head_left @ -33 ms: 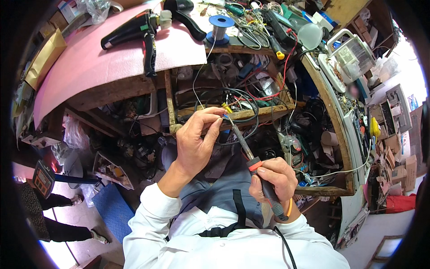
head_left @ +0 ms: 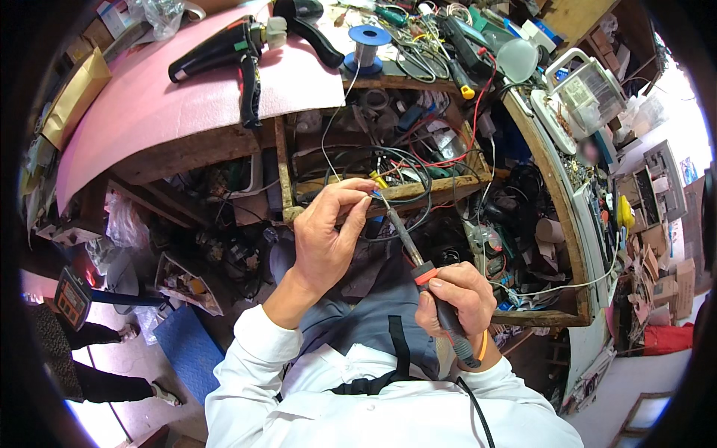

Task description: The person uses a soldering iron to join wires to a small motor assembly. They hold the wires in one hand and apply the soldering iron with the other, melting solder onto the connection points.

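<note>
My right hand (head_left: 464, 299) is wrapped round the black and orange handle of a soldering iron (head_left: 405, 237), which points up and left. Its tip comes to the fingertips of my left hand (head_left: 328, 231), which is closed in a pinch. Thin solder wire (head_left: 326, 138) runs down from a blue spool (head_left: 368, 51) into those fingers. Close by the tip show a yellow piece (head_left: 379, 181) and a small bit of blue; whether I also grip them is hard to make out. A loop of black cable (head_left: 429, 196) hangs behind the tip, over the drawer's edge.
An open wooden drawer (head_left: 455, 183) full of wires and parts lies beyond my hands. Pink sheet (head_left: 164, 123) covers the bench at left, with a black pistol-shaped tool (head_left: 224, 51) on it. A multimeter (head_left: 464, 39) stands far right. A person's legs (head_left: 108, 381) show at lower left.
</note>
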Motion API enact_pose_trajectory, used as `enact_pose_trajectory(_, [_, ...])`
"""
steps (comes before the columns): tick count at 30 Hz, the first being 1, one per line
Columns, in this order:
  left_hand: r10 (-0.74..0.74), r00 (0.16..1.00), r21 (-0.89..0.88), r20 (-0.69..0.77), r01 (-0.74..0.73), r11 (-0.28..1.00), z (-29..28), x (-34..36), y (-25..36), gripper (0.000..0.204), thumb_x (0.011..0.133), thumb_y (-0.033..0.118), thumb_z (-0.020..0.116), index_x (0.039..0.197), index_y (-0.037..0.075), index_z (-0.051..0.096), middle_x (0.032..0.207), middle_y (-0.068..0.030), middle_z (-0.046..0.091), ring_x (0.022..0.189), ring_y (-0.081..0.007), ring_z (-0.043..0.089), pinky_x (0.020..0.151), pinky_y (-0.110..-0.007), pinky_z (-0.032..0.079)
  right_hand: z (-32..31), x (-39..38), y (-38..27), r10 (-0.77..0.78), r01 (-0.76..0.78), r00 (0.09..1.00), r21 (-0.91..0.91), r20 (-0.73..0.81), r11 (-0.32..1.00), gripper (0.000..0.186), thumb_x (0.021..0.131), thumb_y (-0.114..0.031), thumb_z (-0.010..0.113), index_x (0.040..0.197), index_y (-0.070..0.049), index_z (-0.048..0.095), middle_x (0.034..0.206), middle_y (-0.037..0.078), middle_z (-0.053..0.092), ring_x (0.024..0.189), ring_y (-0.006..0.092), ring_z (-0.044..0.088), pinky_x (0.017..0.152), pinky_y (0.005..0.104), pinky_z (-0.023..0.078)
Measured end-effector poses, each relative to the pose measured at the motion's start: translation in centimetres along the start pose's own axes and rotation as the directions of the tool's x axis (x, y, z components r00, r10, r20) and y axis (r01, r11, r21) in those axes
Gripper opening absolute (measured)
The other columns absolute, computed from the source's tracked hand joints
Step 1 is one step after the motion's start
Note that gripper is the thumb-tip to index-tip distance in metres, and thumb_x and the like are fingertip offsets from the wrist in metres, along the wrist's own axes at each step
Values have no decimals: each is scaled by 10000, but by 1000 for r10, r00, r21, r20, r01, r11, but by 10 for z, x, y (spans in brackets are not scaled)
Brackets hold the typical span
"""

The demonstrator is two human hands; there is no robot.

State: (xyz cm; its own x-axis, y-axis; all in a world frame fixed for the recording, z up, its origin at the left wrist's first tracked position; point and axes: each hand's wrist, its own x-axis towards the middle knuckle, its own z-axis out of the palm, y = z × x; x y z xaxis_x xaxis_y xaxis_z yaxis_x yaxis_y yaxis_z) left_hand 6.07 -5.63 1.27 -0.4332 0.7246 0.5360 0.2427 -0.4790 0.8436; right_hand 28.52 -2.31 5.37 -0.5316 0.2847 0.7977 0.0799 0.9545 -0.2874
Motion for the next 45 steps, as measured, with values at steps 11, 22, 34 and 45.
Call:
enact_pose_trajectory(11, [-6, 1000, -30, 11, 6, 1000, 1, 0, 0, 70, 1045, -41, 648, 1113, -48, 660, 1260, -188, 740, 1130, -183, 719, 938, -277, 571, -1, 1, 0, -8, 8, 1000, 14, -11, 1000, 331, 845, -12, 782, 1141, -44, 640, 947, 132, 709, 685, 203, 678, 589, 309, 566])
enact_pose_trajectory(22, [1, 1000, -29, 20, -1, 1000, 0, 0, -1, 71, 1047, -42, 644, 1116, -46, 663, 1266, -185, 740, 1104, -152, 711, 896, -250, 565, -2, 0, -1, -10, 10, 1000, 18, -20, 1000, 313, 844, -10, 781, 1126, -38, 649, 954, 133, 712, 686, 200, 674, 587, 306, 564])
enact_pose_trajectory(34, [-2, 1000, -17, 14, 2, 1000, 2, -1, 0, 66, 1057, -20, 654, 1116, -42, 670, 1252, -176, 748, 1101, -156, 717, 915, -260, 569, -2, -2, -1, -4, 4, 1000, 9, -25, 1000, 308, 871, -37, 784, 1144, -48, 643, 937, 127, 712, 668, 188, 665, 578, 301, 553])
enact_pose_trajectory(45, [-8, 1000, -39, 15, 8, 999, 2, -1, -2, 70, 1059, -24, 645, 1122, -51, 661, 1254, -190, 745, 1118, -191, 727, 958, -286, 567, -2, -1, -2, -9, 9, 1000, -8, -30, 1000, 285, 878, -55, 778, 1125, -46, 636, 929, 122, 706, 654, 187, 658, 565, 297, 542])
